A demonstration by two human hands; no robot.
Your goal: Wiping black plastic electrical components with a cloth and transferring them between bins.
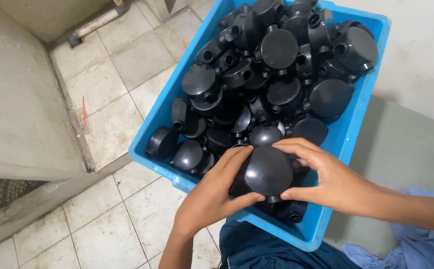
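Both hands cup one round black plastic junction box with a domed lid (268, 171), held just above the near end of the blue plastic crate (349, 134), which is heaped with more black round boxes (276, 65). The left hand (212, 197) wraps its left side, thumb under the rim; the right hand (326, 177) curls fingers over the top edge and thumb below. Even pressure from both sides, I judge, keeps the smooth lid from slipping. The crate sits over a tiled floor (112, 129).
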